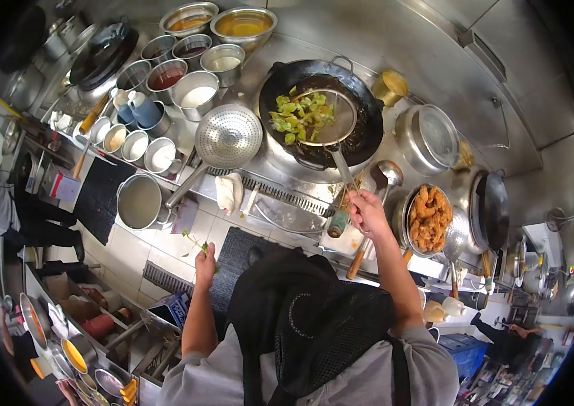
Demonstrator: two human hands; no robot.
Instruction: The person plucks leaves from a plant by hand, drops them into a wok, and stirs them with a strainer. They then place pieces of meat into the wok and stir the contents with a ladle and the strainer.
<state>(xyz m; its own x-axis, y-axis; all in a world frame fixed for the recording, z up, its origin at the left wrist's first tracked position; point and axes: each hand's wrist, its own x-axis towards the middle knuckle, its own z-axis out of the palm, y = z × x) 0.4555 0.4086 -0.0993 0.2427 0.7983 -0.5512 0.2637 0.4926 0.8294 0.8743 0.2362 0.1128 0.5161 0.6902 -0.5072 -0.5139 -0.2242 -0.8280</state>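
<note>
My left hand point(206, 262), held out over the floor on the left, is closed around a green leafy sprig point(191, 242) whose stem and leaves stick out above and below the fingers. My right hand point(367, 211) grips the handle of a mesh strainer point(345, 120). The strainer hangs over a large black wok point(367, 101) on the stove, with green leaves point(300, 116) in it and at its left edge. A metal ladle point(390, 174) lies just beyond my right hand.
Left of the wok lies a perforated skimmer point(228, 137) beside containers of sauces and powders, including a bowl of white powder point(196, 93). Fried pieces point(429, 218) fill a pot at right. A metal pot point(139, 201) stands at lower left; another person point(20, 210) stands further left.
</note>
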